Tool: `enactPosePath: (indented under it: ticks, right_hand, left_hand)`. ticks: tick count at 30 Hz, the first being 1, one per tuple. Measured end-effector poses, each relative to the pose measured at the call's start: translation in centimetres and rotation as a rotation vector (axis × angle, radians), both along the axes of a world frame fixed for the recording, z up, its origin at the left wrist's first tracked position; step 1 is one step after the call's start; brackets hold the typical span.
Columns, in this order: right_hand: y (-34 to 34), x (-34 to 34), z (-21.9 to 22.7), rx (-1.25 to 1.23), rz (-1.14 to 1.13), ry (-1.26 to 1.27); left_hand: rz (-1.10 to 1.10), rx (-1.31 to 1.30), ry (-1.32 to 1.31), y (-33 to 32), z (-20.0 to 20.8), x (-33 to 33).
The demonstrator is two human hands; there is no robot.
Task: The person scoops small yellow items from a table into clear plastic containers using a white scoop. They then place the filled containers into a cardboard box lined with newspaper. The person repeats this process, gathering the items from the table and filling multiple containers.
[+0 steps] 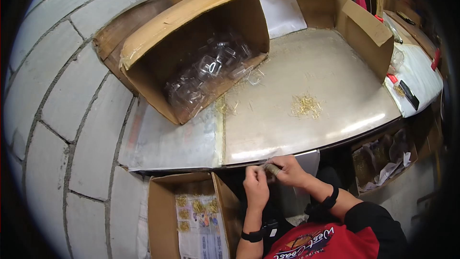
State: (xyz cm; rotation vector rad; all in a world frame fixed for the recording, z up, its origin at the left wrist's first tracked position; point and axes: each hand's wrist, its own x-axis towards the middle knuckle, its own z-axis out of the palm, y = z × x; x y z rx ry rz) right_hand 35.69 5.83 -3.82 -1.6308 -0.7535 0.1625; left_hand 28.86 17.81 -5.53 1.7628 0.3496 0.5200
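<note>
Just off the table's front edge, my two hands work close together. My right hand is closed around a small grey-brown roll-like piece, too small to name. Beside it my left hand pinches at the end of that piece; what lies between its fingers is blurred. Beyond them a loose pile of thin gold-coloured wire pieces lies on the table. To the lower left, an open cardboard box holds several small gold bundles on a printed sheet.
A large tilted carton with clear plastic pieces lies at the table's left. Cardboard flaps wall its back right. At right are a white bag with a black-handled tool and a lower box. Block wall fills the left.
</note>
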Motion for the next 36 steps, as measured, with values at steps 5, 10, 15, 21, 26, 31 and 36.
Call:
enactPosePath:
  ticks: [5,10,15,21,26,31,36]
  right_hand:
    - [0.5,0.9,2.7,-0.043,-0.349,-0.537]
    - [2.6,10.2,0.1,-0.562,-0.255,-0.692]
    - [-2.4,13.2,2.5,-0.629,-0.397,-0.352]
    - [-8.7,17.8,-0.4,-1.008,-0.409,-0.319]
    - [-7.8,14.4,0.2,-0.883,-0.064,-0.318]
    - [-10.9,12.9,1.2,-0.449,-0.318,-0.084]
    - [-6.5,9.8,-1.5,-0.654,-0.256,-0.529]
  left_hand:
    - [0.313,-0.331,-0.090,4.2,1.7,0.0]
    - [0.119,-0.313,-0.044,0.8,1.6,0.4]
    - [0.091,-0.484,0.066,1.8,-2.3,-2.8]
    - [0.068,-0.566,0.252,2.9,-9.0,-5.7]
    - [-0.002,-0.676,0.331,0.2,-12.6,-6.6]
    - [-0.118,-1.009,0.446,-1.4,-13.4,-6.2]
    - [-0.514,-1.043,0.524,-3.2,-15.1,-4.2]
